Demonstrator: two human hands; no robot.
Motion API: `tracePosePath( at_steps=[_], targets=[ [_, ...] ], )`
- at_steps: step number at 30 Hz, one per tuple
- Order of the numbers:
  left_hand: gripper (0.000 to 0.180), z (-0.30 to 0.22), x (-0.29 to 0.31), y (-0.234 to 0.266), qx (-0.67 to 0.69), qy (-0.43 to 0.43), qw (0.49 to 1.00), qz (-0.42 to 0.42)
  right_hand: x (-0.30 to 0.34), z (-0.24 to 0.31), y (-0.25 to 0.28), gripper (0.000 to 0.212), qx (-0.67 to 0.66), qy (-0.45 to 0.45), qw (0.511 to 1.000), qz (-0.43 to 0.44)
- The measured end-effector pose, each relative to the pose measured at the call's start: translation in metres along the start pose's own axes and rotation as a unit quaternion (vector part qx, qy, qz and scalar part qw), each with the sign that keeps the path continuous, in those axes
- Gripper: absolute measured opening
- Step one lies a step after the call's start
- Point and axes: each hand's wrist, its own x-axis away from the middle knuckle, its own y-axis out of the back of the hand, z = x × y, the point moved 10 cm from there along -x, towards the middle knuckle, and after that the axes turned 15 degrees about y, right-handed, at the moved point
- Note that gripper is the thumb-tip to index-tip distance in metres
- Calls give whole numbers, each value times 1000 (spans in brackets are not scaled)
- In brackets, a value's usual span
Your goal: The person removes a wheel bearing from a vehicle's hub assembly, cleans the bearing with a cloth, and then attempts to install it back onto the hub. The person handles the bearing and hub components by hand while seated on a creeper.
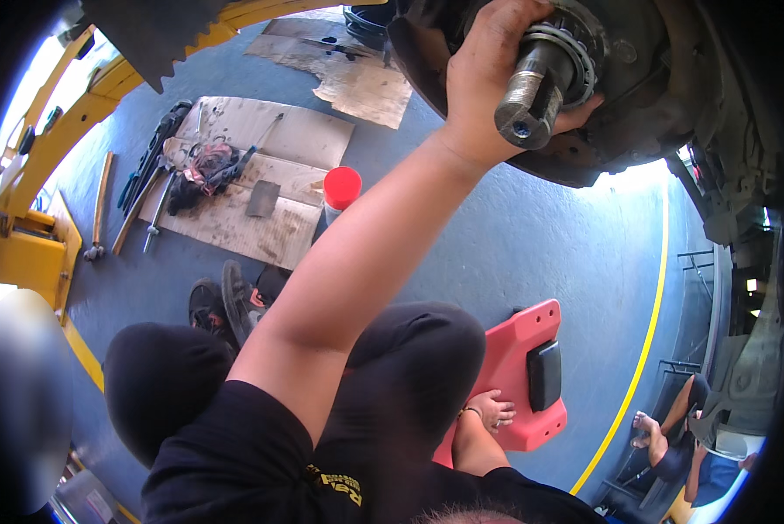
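Observation:
My left hand reaches up to the wheel assembly, its fingers and thumb wrapped round a roller bearing. The bearing surrounds a thick metal spindle, whose end sticks out toward me. Part of the bearing and some of my fingers are hidden behind the spindle. A dark, greasy round brake backing lies behind them. Low on my right, my right hand rests with its fingers apart on a red creeper board fitted with a black pad.
Stained cardboard on the blue floor carries rags and tools. A red-capped can stands beside my forearm, a hammer lies left. A yellow frame rises at left. Another person sits at the far right.

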Motion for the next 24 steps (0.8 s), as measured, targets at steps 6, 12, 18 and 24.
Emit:
tracePosePath(
  at_steps=[6,12,18,24],
  targets=[
    [92,2,3,-1,6,40,999,-15,-1,-1,-2,69,-6,3,1000,-6],
    [88,-18,11,1,-67,-10,991,-117,-2,-1,-4,70,-5,4,1000,-9],
    [82,-19,10,-3,-87,-29,987,-132,-2,-1,-4,69,-12,2,1000,-4],
    [85,-11,6,-3,-90,-1,991,-101,-2,-2,-4,69,-5,5,1000,-5]
  ],
)
